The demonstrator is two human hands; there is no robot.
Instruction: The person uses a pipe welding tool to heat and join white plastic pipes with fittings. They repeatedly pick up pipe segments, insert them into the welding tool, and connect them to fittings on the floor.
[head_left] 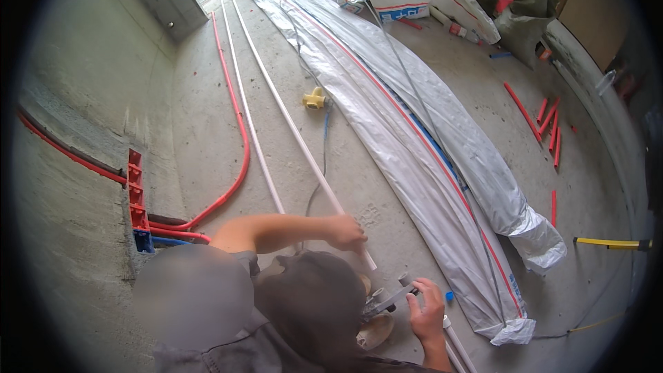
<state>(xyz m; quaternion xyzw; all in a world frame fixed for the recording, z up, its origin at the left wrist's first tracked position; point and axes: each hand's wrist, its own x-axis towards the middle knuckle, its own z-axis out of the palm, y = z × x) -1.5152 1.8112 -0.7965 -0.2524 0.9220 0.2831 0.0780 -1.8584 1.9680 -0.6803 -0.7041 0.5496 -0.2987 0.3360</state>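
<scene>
My left hand (347, 233) reaches across from the lower left, fingers closed round the near end of a white pipe (288, 117) lying along the concrete floor. My right hand (427, 307) is closed on a grey metal tool (392, 295) with short cylinders, above a shoe (375, 328). My dark-clothed knee (311, 297) hides part of that tool, and a blurred patch covers the lower left. A second white pipe (248, 128) runs left of the held one. Short white pipe ends (457, 345) lie just right of my right hand, near a small blue fitting (449, 296).
Long wrapped bundles (414, 166) stretch along the right. Red conduit (240, 173) curves to red boxes (136, 186) by the left wall (90, 97). A yellow splitter (313, 99), red offcuts (518, 107), sacks (525, 24) and a yellow-black tool (608, 243) lie about.
</scene>
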